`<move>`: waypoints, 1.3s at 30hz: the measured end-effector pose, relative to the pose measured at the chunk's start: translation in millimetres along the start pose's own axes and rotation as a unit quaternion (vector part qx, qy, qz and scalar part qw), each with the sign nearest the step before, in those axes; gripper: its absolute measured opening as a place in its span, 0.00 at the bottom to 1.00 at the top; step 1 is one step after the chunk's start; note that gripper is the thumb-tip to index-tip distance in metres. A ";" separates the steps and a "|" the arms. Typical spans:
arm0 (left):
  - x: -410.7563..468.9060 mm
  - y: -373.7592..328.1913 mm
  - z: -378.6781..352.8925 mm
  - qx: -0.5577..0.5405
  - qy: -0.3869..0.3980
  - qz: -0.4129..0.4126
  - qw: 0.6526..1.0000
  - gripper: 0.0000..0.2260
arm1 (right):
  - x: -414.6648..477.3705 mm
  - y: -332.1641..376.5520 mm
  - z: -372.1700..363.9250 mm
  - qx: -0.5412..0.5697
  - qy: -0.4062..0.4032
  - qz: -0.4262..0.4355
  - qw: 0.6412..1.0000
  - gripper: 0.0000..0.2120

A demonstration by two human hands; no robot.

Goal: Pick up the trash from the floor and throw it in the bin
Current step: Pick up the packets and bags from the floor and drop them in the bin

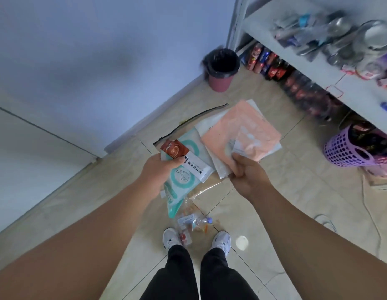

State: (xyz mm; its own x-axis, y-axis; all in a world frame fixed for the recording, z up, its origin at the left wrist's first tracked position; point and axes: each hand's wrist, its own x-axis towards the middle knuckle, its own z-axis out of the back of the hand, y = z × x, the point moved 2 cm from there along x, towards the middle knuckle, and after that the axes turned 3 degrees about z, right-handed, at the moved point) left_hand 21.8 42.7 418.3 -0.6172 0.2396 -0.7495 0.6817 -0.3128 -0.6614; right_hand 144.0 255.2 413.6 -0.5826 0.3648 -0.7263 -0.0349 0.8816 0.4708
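My left hand [161, 169] grips a bundle of wrappers: a brown and white sachet [183, 158] on top of a teal and white packet [181, 187] and a clear zip bag with a black strip [196, 119]. Held up in front of me, my right hand [245, 171] pinches a peach plastic bag [238, 128] together with white plastic sheets. The pink bin [220, 82] with a black liner stands open against the wall, ahead of both hands. A crushed clear bottle and small wrappers [192, 224] lie on the tiled floor between my shoes.
A white shelf unit [331, 68] runs along the right, with cans and bottles [268, 63] under it. A purple perforated basket [348, 148] stands on the floor at the right. A white cable [369, 215] and a sandal [324, 219] lie at the right.
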 end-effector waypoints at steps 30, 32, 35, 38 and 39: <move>-46.5 -173.9 -164.8 0.013 0.018 -0.130 0.991 0.12 | -10.0 241.3 -24.1 -0.076 0.088 0.068 0.991 0.11; -40.5 -174.5 -199.9 -0.001 0.009 -0.114 0.993 0.12 | 2.7 271.7 -8.0 -0.090 0.088 0.054 0.991 0.12; -37.9 -178.5 -247.7 -0.008 0.008 -0.103 0.995 0.14 | 11.5 316.8 10.7 -0.110 0.081 0.045 0.990 0.14; -36.4 -186.2 -281.1 -0.017 0.005 -0.107 0.994 0.15 | 18.6 353.8 20.0 -0.122 0.077 0.046 0.988 0.16; -35.0 -190.1 -289.7 -0.021 0.004 -0.108 0.994 0.15 | 22.4 363.4 21.0 -0.130 0.078 0.046 0.987 0.17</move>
State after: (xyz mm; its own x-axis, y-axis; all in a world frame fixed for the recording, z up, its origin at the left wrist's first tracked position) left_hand 27.6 360.0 561.7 -0.7472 0.3046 -0.5907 0.5502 -0.2150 -0.8069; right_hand 135.3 590.0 557.9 -0.7110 0.3713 -0.5972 -0.1709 0.7326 0.6589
